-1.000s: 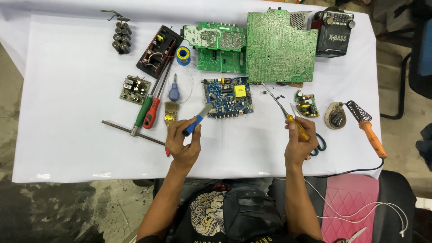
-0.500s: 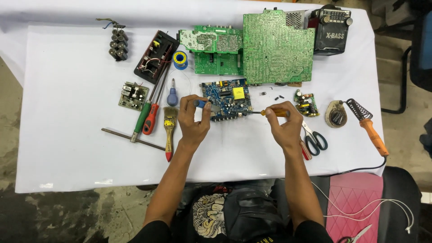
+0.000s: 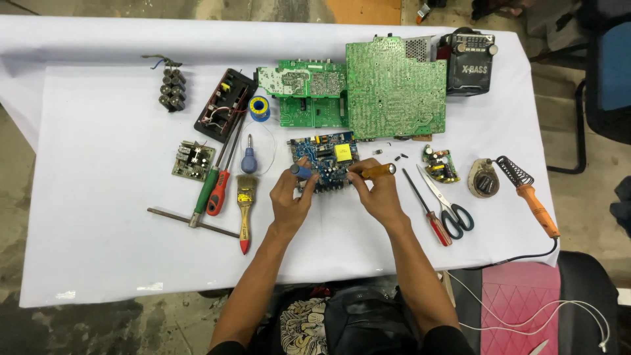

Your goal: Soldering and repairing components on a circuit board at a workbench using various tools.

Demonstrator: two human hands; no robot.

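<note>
While both hands sit over the blue board (image 3: 327, 160), my left hand (image 3: 294, 195) pinches a blue tool (image 3: 301, 173). Right hand (image 3: 374, 191) fingers pinch an orange-handled tool (image 3: 376, 171). Scissors (image 3: 445, 198) lie just right of them.

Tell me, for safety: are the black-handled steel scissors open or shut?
Open: the black-handled steel scissors lie flat, their blades spread in a narrow V.

Bright, even overhead light; soft shadows, sharp focus, perhaps slight edge distortion.
</note>
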